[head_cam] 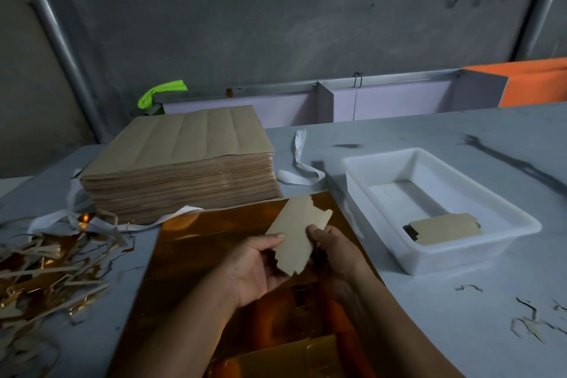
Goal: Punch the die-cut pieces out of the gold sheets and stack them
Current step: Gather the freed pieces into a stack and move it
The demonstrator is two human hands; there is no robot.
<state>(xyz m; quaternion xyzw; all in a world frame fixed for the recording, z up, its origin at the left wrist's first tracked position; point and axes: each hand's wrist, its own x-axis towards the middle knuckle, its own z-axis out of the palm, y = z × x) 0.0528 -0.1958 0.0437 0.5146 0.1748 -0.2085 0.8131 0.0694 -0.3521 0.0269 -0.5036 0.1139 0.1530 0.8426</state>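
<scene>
A worker's left hand (254, 267) and right hand (329, 244) together grip one freed die-cut piece (299, 236), thumbs on its brown paper back and fingers curled beneath, holding it in the air above a gold sheet (214, 242) that lies foil side up on the grey table (429, 316). To the right, a white plastic tray (460, 258) holds only a small stack of finished pieces (445, 228) in its near corner, well apart from the piece in hand, which has yet to join it. Behind the gold sheet stands a tall pile of sheets (184, 169), brown side up, apparently not yet worked, while a tangle of gold and brown offcuts (46, 267) lies on the table's left side. Judging by the thin stack in the tray against the thick pile waiting, the job looks to be at an early stage, with most of the punching and stacking left to do
</scene>
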